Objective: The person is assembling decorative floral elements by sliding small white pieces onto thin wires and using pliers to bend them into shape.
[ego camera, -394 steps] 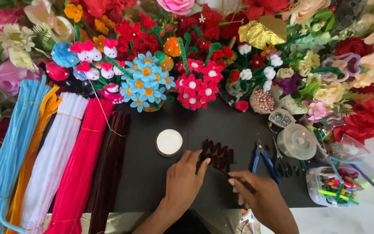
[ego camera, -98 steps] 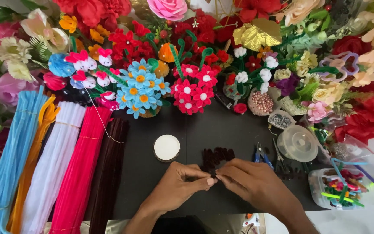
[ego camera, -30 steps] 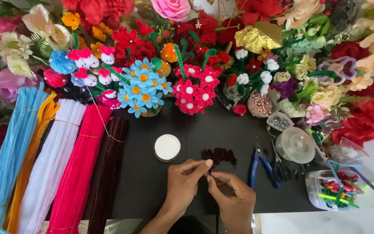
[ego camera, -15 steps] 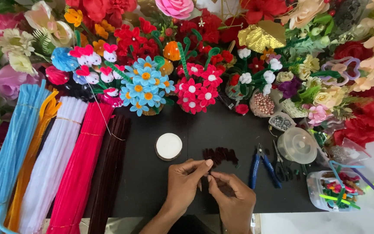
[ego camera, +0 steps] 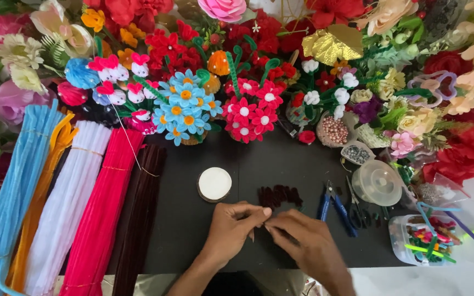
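My left hand (ego camera: 231, 227) and my right hand (ego camera: 303, 241) meet fingertip to fingertip over a black mat (ego camera: 193, 230), pinching a small dark piece between them that is mostly hidden by the fingers. Just beyond my fingers lies a little pile of dark maroon pipe-cleaner pieces (ego camera: 279, 195). A round white disc (ego camera: 214, 183) sits to the left of the pile. Blue-handled pliers (ego camera: 333, 207) lie to the right of my right hand.
Bundles of pipe cleaners in blue (ego camera: 12, 197), orange, white (ego camera: 69, 203), pink (ego camera: 102, 214) and dark maroon (ego camera: 138, 208) lie at the left. Handmade flowers (ego camera: 245, 109) crowd the far side. Clear plastic containers (ego camera: 378, 182) and a tub of coloured bits (ego camera: 429, 241) stand at the right.
Both hands stay joined over the mat, with only slight finger movement. Earlier the maroon pieces lay under my hands; they now lie just beyond them.
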